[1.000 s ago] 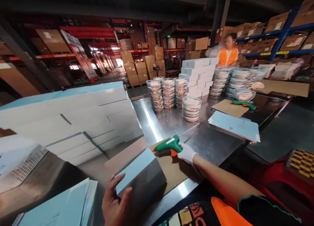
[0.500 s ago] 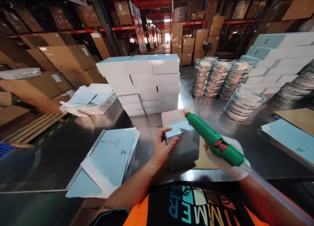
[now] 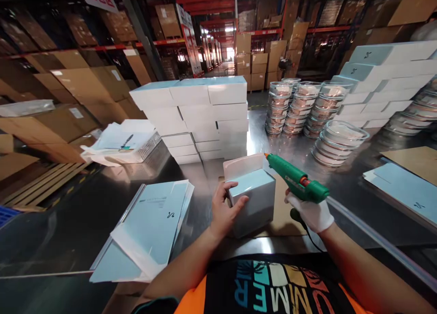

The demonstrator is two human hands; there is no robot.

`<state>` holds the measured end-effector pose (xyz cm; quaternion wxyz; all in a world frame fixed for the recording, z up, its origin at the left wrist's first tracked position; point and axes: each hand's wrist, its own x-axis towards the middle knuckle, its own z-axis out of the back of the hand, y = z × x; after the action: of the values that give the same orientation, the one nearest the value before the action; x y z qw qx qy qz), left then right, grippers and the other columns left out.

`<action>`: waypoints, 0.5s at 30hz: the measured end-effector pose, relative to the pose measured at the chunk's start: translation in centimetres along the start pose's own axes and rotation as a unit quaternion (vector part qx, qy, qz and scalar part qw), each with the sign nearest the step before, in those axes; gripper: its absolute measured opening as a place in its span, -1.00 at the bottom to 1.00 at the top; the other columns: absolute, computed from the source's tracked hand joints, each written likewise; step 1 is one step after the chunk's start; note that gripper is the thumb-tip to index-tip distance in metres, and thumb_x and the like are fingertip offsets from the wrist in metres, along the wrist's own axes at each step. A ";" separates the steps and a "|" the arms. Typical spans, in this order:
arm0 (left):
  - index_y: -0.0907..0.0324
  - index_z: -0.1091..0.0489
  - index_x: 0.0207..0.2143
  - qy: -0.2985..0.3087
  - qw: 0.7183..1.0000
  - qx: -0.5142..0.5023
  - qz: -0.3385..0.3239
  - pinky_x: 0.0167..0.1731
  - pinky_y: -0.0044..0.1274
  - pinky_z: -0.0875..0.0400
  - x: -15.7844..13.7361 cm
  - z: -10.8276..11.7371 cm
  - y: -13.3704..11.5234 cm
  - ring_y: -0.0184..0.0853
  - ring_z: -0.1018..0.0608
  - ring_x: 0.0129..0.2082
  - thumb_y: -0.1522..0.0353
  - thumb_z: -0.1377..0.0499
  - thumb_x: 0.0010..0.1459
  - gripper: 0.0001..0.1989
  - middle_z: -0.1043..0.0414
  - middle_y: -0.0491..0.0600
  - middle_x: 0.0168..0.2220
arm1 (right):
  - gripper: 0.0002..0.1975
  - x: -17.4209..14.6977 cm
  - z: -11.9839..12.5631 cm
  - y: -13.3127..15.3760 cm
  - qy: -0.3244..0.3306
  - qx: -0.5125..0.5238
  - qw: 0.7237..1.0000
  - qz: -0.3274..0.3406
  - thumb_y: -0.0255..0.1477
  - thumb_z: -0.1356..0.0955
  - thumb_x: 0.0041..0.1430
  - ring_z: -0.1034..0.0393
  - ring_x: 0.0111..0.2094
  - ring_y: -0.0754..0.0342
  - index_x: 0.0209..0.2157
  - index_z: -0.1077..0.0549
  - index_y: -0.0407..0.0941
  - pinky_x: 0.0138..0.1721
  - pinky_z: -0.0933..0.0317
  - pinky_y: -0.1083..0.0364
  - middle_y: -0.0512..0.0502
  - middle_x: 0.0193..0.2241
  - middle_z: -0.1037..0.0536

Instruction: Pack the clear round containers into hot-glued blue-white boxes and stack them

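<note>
My left hand (image 3: 223, 209) grips the near left edge of a light-blue box (image 3: 252, 207), thumb on the front face and fingers around the side. A pale flap (image 3: 243, 164) stands up at the box's far edge. In my right hand (image 3: 312, 214), which wears a white glove, is a green glue gun (image 3: 293, 177) with an orange nozzle. The nozzle tip is close to the right end of the raised flap; I cannot tell whether they touch. A long clear glue stick (image 3: 372, 236) trails from the gun's back. Beneath the box lies brown cardboard (image 3: 282, 214).
White boxes (image 3: 198, 109) are stacked ahead, with more boxes (image 3: 385, 77) at the back right. Several stacks of round clear-lidded containers (image 3: 305, 107) stand between them. Flat light-blue sheets (image 3: 153, 223) lie at left, others (image 3: 406, 182) at right. A white basket (image 3: 143, 152) holds papers.
The glue gun has shifted slightly right and is tilted less steeply. The flap now stands more upright, and the box top is in fuller view. My left hand keeps its grip.
</note>
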<state>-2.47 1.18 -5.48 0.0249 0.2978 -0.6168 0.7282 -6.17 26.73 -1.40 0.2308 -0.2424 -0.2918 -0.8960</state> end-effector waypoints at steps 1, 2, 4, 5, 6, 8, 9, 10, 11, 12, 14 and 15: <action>0.12 -0.53 -0.09 -0.005 1.000 -0.005 0.005 -0.18 -0.47 -0.38 0.1 0.1 0.0 -0.23 -0.52 -0.19 -0.05 -0.42 0.09 -0.49 -0.50 0.01 -0.15 | -0.61 -0.3 -0.3 -0.7 0.004 0.052 0.998 -0.040 -0.20 -0.22 0.44 -0.51 -0.58 0.09 -0.30 -0.55 -0.13 -0.59 -0.44 0.16 -0.07 -0.50 -0.65; 0.12 -0.52 -0.10 -0.010 1.000 -0.013 0.012 -0.18 -0.47 -0.38 0.2 0.1 0.0 -0.23 -0.53 -0.20 -0.06 -0.41 0.08 -0.47 -0.51 0.02 -0.15 | -0.60 -0.5 -0.6 -1.4 0.013 0.135 0.985 -0.106 -0.16 -0.24 0.43 -0.51 -0.58 0.07 -0.28 -0.54 -0.15 -0.59 -0.43 0.14 -0.13 -0.47 -0.66; 0.13 -0.52 -0.10 -0.019 0.999 -0.028 0.023 -0.19 -0.46 -0.41 0.4 0.2 0.0 -0.22 -0.54 -0.21 -0.10 -0.41 0.07 -0.43 -0.53 0.02 -0.18 | -0.56 -1.0 -1.5 -2.7 0.052 0.321 0.901 -0.288 -0.05 -0.30 0.35 -0.50 -0.59 0.01 -0.23 -0.54 -0.17 -0.60 -0.41 0.07 -0.27 -0.38 -0.69; 0.14 -0.51 -0.10 -0.023 0.999 -0.033 0.026 -0.19 -0.45 -0.42 0.5 0.2 0.0 -0.21 -0.55 -0.21 -0.12 -0.40 0.06 -0.41 -0.54 0.02 -0.19 | -0.51 -1.3 -2.0 -3.4 0.079 0.380 0.842 -0.374 0.01 -0.32 0.30 -0.48 -0.59 -0.02 -0.23 -0.54 -0.16 -0.61 -0.38 0.04 -0.33 -0.35 -0.69; 0.14 -0.51 -0.10 -0.027 0.999 -0.035 0.026 -0.20 -0.45 -0.44 0.6 0.3 -0.1 -0.20 -0.56 -0.22 -0.14 -0.40 0.05 -0.39 -0.55 0.02 -0.21 | -0.47 -1.5 -2.3 -4.1 0.105 0.397 0.802 -0.434 0.06 -0.31 0.28 -0.46 -0.60 -0.04 -0.26 -0.54 -0.15 -0.62 -0.34 0.02 -0.36 -0.37 -0.68; 0.16 -0.52 -0.11 -0.034 0.999 -0.031 0.022 -0.22 -0.45 -0.46 0.7 0.5 -0.1 -0.20 -0.58 -0.23 -0.17 -0.38 0.04 -0.37 -0.58 0.03 -0.22 | -0.44 -1.9 -2.6 -5.6 0.130 0.329 0.811 -0.467 0.09 -0.25 0.31 -0.41 -0.62 -0.07 -0.38 -0.51 -0.11 -0.61 -0.28 0.01 -0.33 -0.49 -0.62; 0.16 -0.54 -0.11 -0.037 0.999 -0.024 0.020 -0.24 -0.45 -0.46 0.6 0.6 0.0 -0.19 -0.58 -0.25 -0.18 -0.37 0.04 -0.36 -0.59 0.03 -0.22 | -0.47 -1.9 -2.4 -6.2 0.124 0.285 0.835 -0.455 0.07 -0.26 0.31 -0.41 -0.60 -0.08 -0.46 -0.47 -0.08 -0.58 -0.28 0.00 -0.28 -0.55 -0.57; 0.16 -0.55 -0.11 -0.038 0.999 -0.016 0.018 -0.25 -0.45 -0.46 0.5 0.8 0.0 -0.19 -0.59 -0.26 -0.19 -0.37 0.05 -0.35 -0.59 0.03 -0.22 | -0.50 -1.9 -2.1 -6.7 0.109 0.250 0.859 -0.434 0.03 -0.30 0.29 -0.44 -0.55 -0.11 -0.52 -0.42 -0.06 -0.52 -0.30 -0.01 -0.25 -0.58 -0.54; 0.17 -0.56 -0.11 -0.039 0.999 -0.006 0.015 -0.26 -0.45 -0.47 0.4 0.9 0.2 -0.18 -0.59 -0.26 -0.20 -0.36 0.05 -0.35 -0.60 0.04 -0.21 | -0.54 -1.8 -1.8 -6.9 0.088 0.229 0.877 -0.413 -0.02 -0.34 0.25 -0.47 -0.48 -0.13 -0.56 -0.38 -0.04 -0.45 -0.33 -0.02 -0.22 -0.58 -0.52; 0.17 -0.57 -0.11 -0.039 0.999 0.004 0.012 -0.27 -0.44 -0.48 0.3 0.9 0.4 -0.17 -0.60 -0.26 -0.20 -0.35 0.05 -0.34 -0.61 0.04 -0.21 | -0.59 -1.6 -1.5 -6.8 0.067 0.223 0.889 -0.393 -0.07 -0.39 0.21 -0.51 -0.38 -0.16 -0.57 -0.37 -0.04 -0.35 -0.36 -0.03 -0.21 -0.54 -0.53; 0.16 -0.59 -0.12 -0.039 0.999 0.022 0.006 -0.28 -0.44 -0.48 0.0 0.9 0.8 -0.15 -0.61 -0.24 -0.20 -0.34 0.06 -0.36 -0.63 0.04 -0.20 | -0.70 -0.8 -1.4 -5.7 0.039 0.241 0.903 -0.353 -0.13 -0.41 0.20 -0.53 -0.16 -0.19 -0.43 -0.48 -0.06 -0.16 -0.40 -0.04 -0.22 -0.36 -0.61; 0.15 -0.60 -0.13 -0.037 0.999 0.027 0.002 -0.29 -0.45 -0.49 -0.1 0.9 1.1 -0.14 -0.62 -0.23 -0.19 -0.34 0.06 -0.37 -0.63 0.04 -0.20 | -0.72 -0.1 -1.7 -4.8 0.036 0.260 0.908 -0.327 -0.14 -0.40 0.21 -0.53 -0.07 -0.17 -0.27 -0.54 -0.07 -0.08 -0.40 -0.03 -0.21 -0.24 -0.64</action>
<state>-2.49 0.13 -6.42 -0.0069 0.3237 -0.5980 0.7332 -9.24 29.18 -4.64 -0.0105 -0.0324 -0.5689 -0.8217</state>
